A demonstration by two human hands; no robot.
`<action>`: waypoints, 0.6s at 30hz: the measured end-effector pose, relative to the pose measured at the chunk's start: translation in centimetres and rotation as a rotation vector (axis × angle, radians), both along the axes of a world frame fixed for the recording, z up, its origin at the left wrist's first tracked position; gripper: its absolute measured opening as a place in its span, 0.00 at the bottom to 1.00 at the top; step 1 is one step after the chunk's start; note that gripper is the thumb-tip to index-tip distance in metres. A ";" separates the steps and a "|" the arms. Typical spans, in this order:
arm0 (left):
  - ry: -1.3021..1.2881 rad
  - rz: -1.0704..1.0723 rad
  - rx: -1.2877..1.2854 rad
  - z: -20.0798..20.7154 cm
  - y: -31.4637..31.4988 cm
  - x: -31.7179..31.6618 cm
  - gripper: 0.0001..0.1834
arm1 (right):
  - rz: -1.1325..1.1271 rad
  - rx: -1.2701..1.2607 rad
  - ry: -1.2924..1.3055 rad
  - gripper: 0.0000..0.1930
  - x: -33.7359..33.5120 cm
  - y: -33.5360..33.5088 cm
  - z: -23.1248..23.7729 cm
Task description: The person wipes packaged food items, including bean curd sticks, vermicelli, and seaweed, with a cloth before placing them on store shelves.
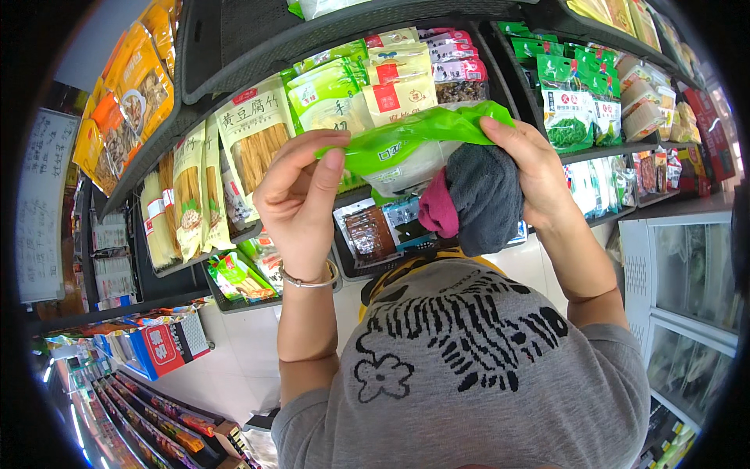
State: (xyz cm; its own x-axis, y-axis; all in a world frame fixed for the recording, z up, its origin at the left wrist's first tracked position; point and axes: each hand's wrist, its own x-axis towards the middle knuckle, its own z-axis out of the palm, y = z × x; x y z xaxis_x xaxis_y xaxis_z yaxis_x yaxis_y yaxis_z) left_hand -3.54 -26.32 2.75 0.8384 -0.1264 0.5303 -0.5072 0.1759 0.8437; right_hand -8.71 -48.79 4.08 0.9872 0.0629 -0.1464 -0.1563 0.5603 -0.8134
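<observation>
Two hands are holding a green-topped packet [426, 144] between them in the head view. The left hand [301, 184] is pinching its near end between thumb and forefinger, other fingers curling loosely; the right hand [527, 160] is pressing its thumb on the opposite end, its fingers hiding behind a dark grey cloth [486, 199] bunching beside its palm. How firmly they are gripping the cloth, I cannot tell. That narrow left pinch could be losing the slick film — and the cloth, if loosely held, could be dropping. Glossy green film is creasing above a whitish, see-through body; the cloth is looking soft and fuzzy, with a magenta patch [439, 207] showing. Beyond the left hand, flat pale packs [254, 129] are standing.
</observation>
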 end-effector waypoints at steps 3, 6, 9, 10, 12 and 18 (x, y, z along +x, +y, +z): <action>0.057 0.036 -0.111 -0.2 -0.5 -0.4 0.05 | -0.017 -0.127 0.052 0.16 0.2 -0.3 -0.1; 0.093 0.026 -0.174 0.0 -0.8 -0.7 0.04 | 0.034 -0.091 0.026 0.19 0.2 -0.1 0.3; 0.148 0.040 -0.214 0.3 -0.7 -0.9 0.03 | 0.122 -0.134 -0.017 0.21 0.3 -0.6 0.3; 0.145 0.039 -0.215 0.3 -0.7 -0.9 0.04 | 0.106 -0.134 0.003 0.22 0.3 -0.5 0.4; 0.138 0.036 -0.219 0.3 -0.7 -0.8 0.04 | 0.075 -0.134 0.042 0.23 0.2 -0.2 0.7; 0.178 0.055 -0.249 0.8 -0.4 -0.3 0.04 | 0.171 -0.725 -0.408 0.28 -0.6 -1.8 0.4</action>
